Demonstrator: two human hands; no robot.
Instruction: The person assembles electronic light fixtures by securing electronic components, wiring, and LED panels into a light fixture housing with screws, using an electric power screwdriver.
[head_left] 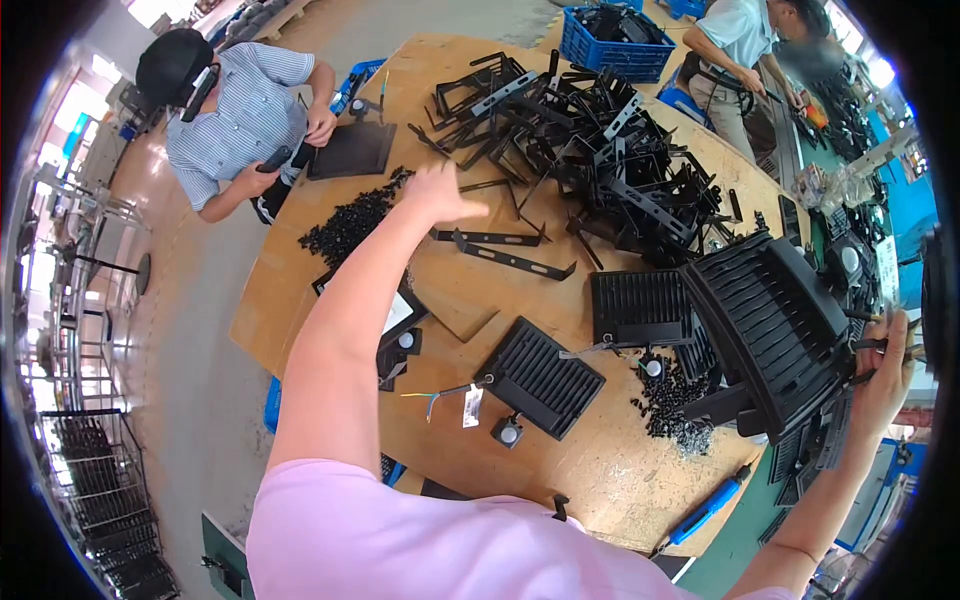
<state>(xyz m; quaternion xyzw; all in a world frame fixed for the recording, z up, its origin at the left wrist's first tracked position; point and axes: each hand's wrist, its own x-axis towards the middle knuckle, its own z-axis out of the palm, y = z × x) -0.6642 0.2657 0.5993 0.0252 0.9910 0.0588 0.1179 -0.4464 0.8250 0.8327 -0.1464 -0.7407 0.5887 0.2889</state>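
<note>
My left hand (438, 196) reaches over the table with thumb and fingers spread, holding nothing. Just beyond it lies a tangled heap of black metal brackets (640, 150), and two flat brackets (510, 256) lie below and to its right. A pile of small black parts (352, 222) is left of my forearm. At the right, my right hand (880, 380) grips the edge of a black finned floodlight (770, 320), which is tilted above the table's right side. The exact grip is partly hidden. Another finned floodlight (545, 378), with cable and white label, lies in front of me.
A further finned light (640, 300) lies beside small parts and screws (675, 405). A blue electric screwdriver (710, 508) lies near the table's front right edge. One person (240, 120) stands at the left, another (745, 60) at the back right near a blue crate (618, 45).
</note>
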